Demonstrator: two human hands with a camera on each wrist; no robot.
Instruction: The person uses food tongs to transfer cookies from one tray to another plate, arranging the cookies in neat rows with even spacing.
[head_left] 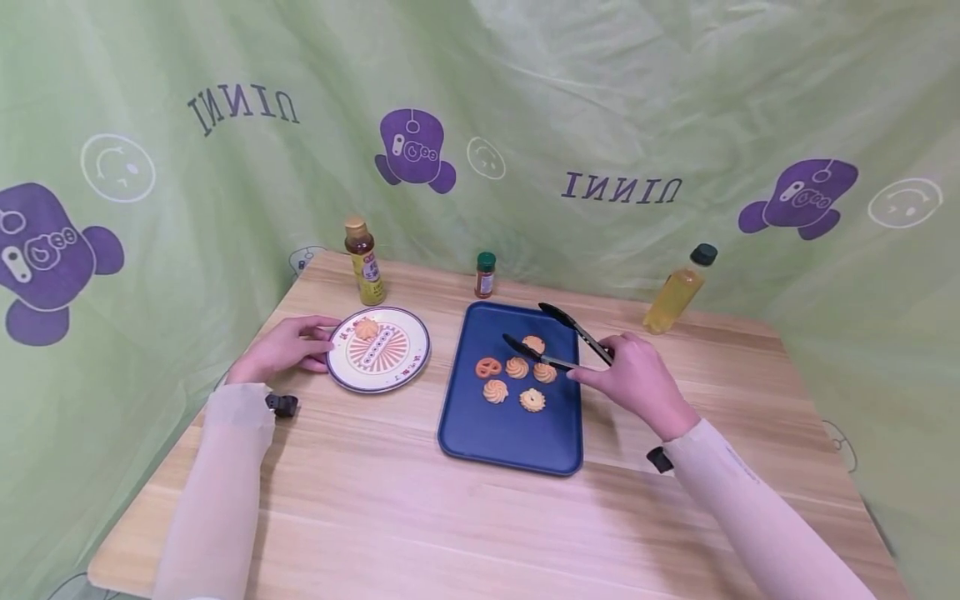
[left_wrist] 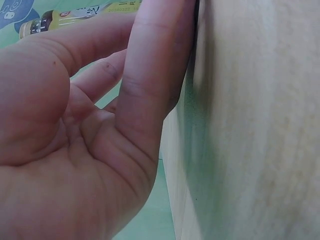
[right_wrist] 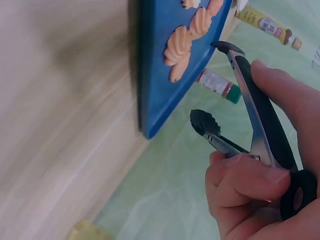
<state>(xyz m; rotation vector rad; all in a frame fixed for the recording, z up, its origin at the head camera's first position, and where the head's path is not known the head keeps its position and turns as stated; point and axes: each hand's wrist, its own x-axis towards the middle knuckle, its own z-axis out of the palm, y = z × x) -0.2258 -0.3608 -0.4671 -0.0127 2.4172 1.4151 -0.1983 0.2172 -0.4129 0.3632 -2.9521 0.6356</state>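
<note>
My left hand (head_left: pixel 288 346) holds the left rim of a round white plate (head_left: pixel 412 350) with a dark rim and red rays. One swirl cookie (head_left: pixel 367 329) lies on the plate. In the left wrist view the plate is hidden behind my fingers (left_wrist: pixel 150 65). My right hand (head_left: pixel 637 379) grips metal tongs (head_left: pixel 564 323) with black tips and grips. Their arms are spread above the right side of a blue tray (head_left: pixel 510 442), with nothing between the tips. On the tray lie several cookies (head_left: pixel 495 391) and a pretzel-shaped one (head_left: pixel 488 367).
Behind the plate stands a bottle with yellow label (head_left: pixel 369 271). A small green-capped jar (head_left: pixel 485 277) is behind the tray. An oil bottle with black cap (head_left: pixel 675 296) stands at the back right. Green cloth (head_left: pixel 525 83) hangs behind the wooden table (head_left: pixel 360 500).
</note>
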